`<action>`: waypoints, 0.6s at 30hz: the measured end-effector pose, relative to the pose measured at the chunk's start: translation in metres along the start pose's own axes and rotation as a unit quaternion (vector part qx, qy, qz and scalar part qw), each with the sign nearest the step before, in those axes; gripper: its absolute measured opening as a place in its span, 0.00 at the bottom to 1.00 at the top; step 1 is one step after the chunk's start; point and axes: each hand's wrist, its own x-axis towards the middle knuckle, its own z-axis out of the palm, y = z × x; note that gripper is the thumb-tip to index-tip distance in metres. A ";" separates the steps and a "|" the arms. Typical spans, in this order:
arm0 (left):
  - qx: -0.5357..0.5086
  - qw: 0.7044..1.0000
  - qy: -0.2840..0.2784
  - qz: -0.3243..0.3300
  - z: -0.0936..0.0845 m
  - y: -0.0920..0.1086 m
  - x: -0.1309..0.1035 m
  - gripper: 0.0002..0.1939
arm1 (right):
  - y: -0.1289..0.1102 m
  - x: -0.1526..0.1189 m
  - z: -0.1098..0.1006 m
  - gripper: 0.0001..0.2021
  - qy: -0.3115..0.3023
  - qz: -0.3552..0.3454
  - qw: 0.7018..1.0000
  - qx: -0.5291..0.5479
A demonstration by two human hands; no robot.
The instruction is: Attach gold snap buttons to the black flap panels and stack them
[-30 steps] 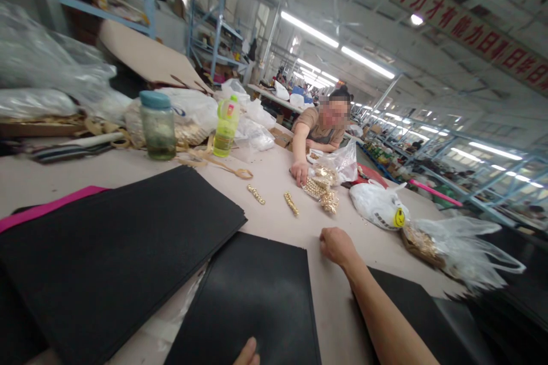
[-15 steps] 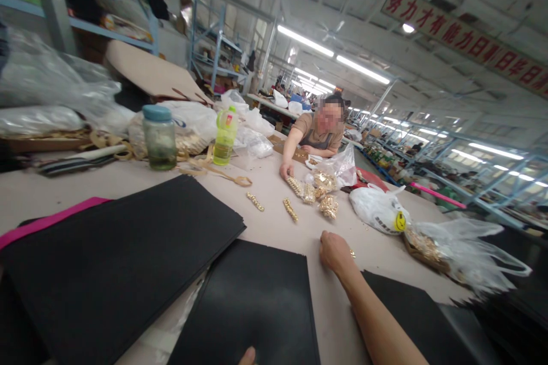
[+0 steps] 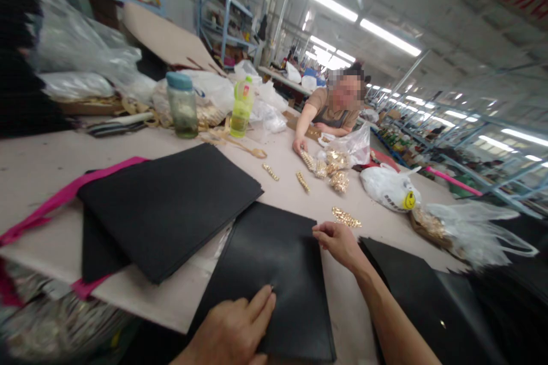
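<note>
A black sheet [image 3: 274,251], apparently one of a stack, lies in front of me on the table. My left hand [image 3: 235,319] rests on its lower part with the fingers stretched out, a tiny dark spot showing at the fingertips. Over the sheet's upper right corner, my right hand [image 3: 336,241] is closed in a pinch; whatever is between thumb and finger is too small to name. Just beyond that hand lies a loose pile of small gold-coloured metal pieces [image 3: 346,217]. Two short rows of gold pieces [image 3: 302,181] [image 3: 270,171] sit farther off.
Larger black sheets [image 3: 171,205] are stacked at left, with a pink strip [image 3: 68,194]. More black sheets [image 3: 406,274] lie at right. Behind stand a blue-lidded jar [image 3: 182,105] and a yellow-green bottle [image 3: 241,108]. A co-worker [image 3: 329,105] reaches toward bagged gold pieces [image 3: 338,181].
My left hand has come fully into view onto the black sheet. My right hand has moved back from the gold pieces to the sheet's corner, uncovering the pile. The view has shifted.
</note>
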 end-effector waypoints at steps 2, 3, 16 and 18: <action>-0.038 0.998 -0.044 0.017 -0.014 0.002 -0.001 0.35 | -0.021 -0.027 0.015 0.14 -0.063 -0.011 0.991 0.119; -0.046 0.997 -0.054 0.019 -0.018 0.002 -0.001 0.34 | -0.031 -0.040 0.022 0.13 -0.092 -0.014 0.980 0.176; -0.035 0.999 -0.019 0.030 -0.008 0.001 -0.002 0.33 | -0.079 -0.074 0.042 0.08 -0.128 -0.073 0.981 0.129; -0.030 0.999 -0.015 0.030 -0.001 -0.001 -0.001 0.34 | -0.085 -0.072 0.040 0.09 -0.133 -0.070 0.983 0.106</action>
